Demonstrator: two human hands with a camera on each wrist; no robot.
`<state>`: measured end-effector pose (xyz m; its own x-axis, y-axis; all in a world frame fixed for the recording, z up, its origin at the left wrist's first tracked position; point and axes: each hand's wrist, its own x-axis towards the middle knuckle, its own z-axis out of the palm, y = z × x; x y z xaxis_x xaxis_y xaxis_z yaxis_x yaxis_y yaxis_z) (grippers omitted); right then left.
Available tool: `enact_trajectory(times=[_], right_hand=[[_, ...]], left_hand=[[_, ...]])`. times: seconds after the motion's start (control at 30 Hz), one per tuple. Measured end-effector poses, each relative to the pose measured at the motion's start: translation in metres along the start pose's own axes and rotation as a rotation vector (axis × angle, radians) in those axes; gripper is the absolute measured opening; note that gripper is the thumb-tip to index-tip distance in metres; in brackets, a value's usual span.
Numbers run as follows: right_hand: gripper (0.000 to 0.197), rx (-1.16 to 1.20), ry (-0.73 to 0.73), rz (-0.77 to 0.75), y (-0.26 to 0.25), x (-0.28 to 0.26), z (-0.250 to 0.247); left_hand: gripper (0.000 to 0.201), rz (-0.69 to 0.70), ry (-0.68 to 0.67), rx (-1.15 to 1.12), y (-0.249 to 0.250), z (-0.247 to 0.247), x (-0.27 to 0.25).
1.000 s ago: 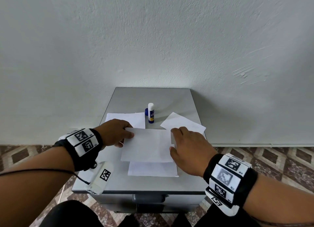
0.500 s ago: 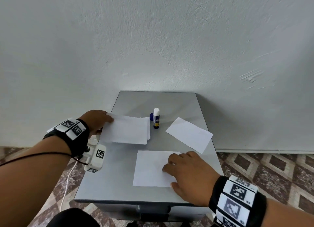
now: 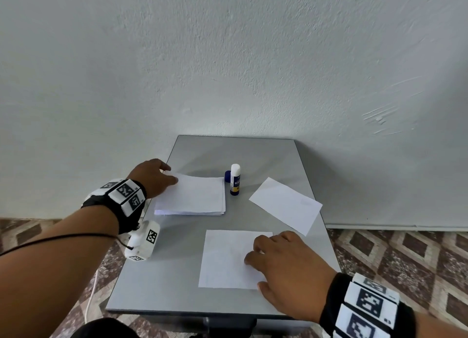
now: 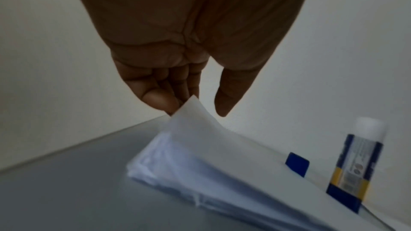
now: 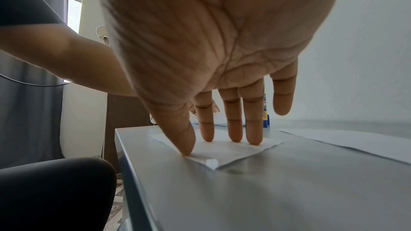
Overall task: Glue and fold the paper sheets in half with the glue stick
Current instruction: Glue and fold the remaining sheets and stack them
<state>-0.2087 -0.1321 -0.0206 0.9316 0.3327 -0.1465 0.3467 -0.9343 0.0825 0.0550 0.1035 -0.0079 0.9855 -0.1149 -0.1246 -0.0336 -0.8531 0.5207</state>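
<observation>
Glue stick (image 3: 235, 179): upright, frame centre, blue cap (image 3: 227, 176) beside it. Paper stack (image 3: 192, 197) to its left; left hand (image 3: 152, 178) lifts top sheet's corner w/ fingertips. Single sheet (image 3: 228, 259) lower centre, right hand (image 3: 286, 264) flat on it, fingers straight. Loose sheet (image 3: 285, 204) at right. Grey table (image 3: 157, 287).

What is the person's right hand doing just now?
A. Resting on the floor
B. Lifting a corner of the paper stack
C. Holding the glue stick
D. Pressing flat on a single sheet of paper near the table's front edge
D: the right hand lies with straight fingers on the single sheet, while the glue stick stands untouched further back.
</observation>
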Motion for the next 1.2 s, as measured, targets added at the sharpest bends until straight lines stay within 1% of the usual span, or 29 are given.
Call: enact_trajectory(times=[0.07,0.13,0.17,0.23,0.27,0.3,0.37,0.43,0.47,0.53,0.63,0.8,0.9,0.97,1.07,1.2], right_hand=[[0.038,0.0,-0.001,0.0,0.0,0.0,0.0],[0.038,0.001,0.008,0.001,0.0,0.0,-0.002],[0.038,0.001,0.01,0.002,0.0,0.0,-0.002],[0.039,0.018,0.015,0.014,0.001,0.001,-0.004],[0.039,0.028,0.025,0.024,0.002,0.002,-0.006],[0.039,0.035,0.033,0.036,0.003,0.003,-0.008],[0.039,0.038,0.044,0.062,0.004,0.005,-0.012],[0.04,0.04,0.046,0.081,0.006,0.006,-0.016],[0.04,0.04,0.042,0.087,0.006,0.007,-0.017],[0.04,0.04,0.039,0.094,0.007,0.006,-0.019],[0.04,0.035,0.025,0.099,0.009,0.004,-0.018],[0.038,0.06,0.034,0.108,0.012,0.006,-0.016],[0.039,0.066,0.03,0.099,0.013,0.007,-0.014],[0.039,0.064,0.021,0.092,0.013,0.007,-0.011],[0.039,0.084,0.006,0.087,0.014,0.005,-0.005],[0.037,0.096,0.009,0.08,0.013,0.004,-0.001]], left_hand=[[0.046,-0.016,0.029,0.083,0.001,0.001,-0.003],[0.057,-0.005,0.077,0.177,0.005,0.002,-0.007],[0.058,0.03,0.12,0.209,0.008,0.002,-0.009],[0.049,0.158,0.195,0.186,0.021,0.002,-0.016],[0.042,0.227,0.189,0.136,0.031,0.003,-0.022],[0.035,0.289,0.149,0.084,0.042,0.005,-0.028],[0.032,0.365,0.005,0.008,0.064,0.012,-0.039],[0.037,0.367,-0.123,-0.045,0.081,0.022,-0.043],[0.04,0.356,-0.153,-0.058,0.086,0.029,-0.042],[0.044,0.337,-0.164,-0.069,0.093,0.04,-0.039],[0.041,0.335,-0.153,-0.043,0.099,0.051,-0.036],[0.021,0.337,-0.09,-0.008,0.103,0.057,-0.035],[0.021,0.35,-0.08,-0.019,0.101,0.058,-0.037],[0.025,0.356,-0.052,-0.046,0.1,0.056,-0.039],[0.026,0.351,-0.016,-0.1,0.098,0.044,-0.045],[0.023,0.37,-0.025,-0.109,0.093,0.024,-0.061]])
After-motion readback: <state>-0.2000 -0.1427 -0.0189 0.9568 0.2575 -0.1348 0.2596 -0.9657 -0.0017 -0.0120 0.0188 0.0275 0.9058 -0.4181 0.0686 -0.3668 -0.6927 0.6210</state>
